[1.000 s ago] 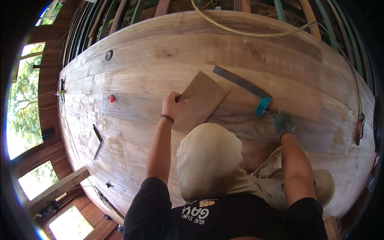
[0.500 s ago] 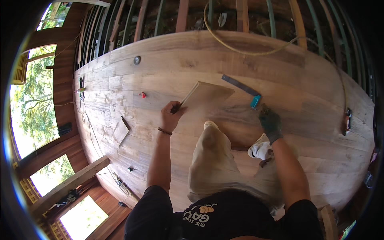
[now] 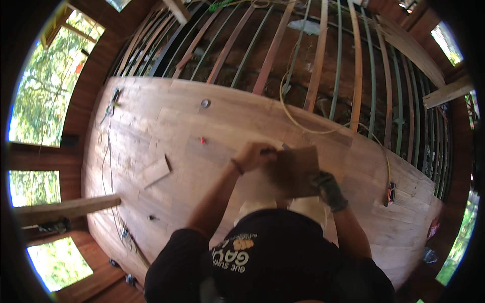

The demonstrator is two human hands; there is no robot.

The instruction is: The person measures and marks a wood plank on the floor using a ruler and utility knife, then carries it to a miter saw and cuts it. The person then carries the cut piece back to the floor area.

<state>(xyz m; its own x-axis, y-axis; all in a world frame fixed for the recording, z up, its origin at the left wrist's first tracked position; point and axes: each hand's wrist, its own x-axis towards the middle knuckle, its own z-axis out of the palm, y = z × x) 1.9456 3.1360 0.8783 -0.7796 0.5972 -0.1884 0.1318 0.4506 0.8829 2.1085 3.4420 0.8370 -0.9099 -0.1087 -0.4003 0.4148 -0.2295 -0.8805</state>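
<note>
A wood-plank floor point(image 3: 177, 121) is bordered along its far edge by exposed joists point(image 3: 318, 55), and bright window openings point(image 3: 55, 86) are set in the timber wall at the left. A flat, rectangular wooden board point(image 3: 295, 171), partly blurred, is held between the two hands, above the floor and in front of the knees. The board's upper left side is gripped by the bare left hand point(image 3: 255, 154), on whose wrist a dark bracelet point(image 3: 236, 166) is worn. The board's right edge is gripped by the gloved right hand point(image 3: 330, 192), with the fingers bent. To the left of the board, a small red object point(image 3: 203, 140) and a round, dark-rimmed disc point(image 3: 205, 103) are located on the floor. A second board point(image 3: 155, 172) is laid farther left. A yellowish hose point(image 3: 308, 130) is routed across the far floor edge. An orange-and-black tool point(image 3: 390, 194) is positioned at the right.
</note>
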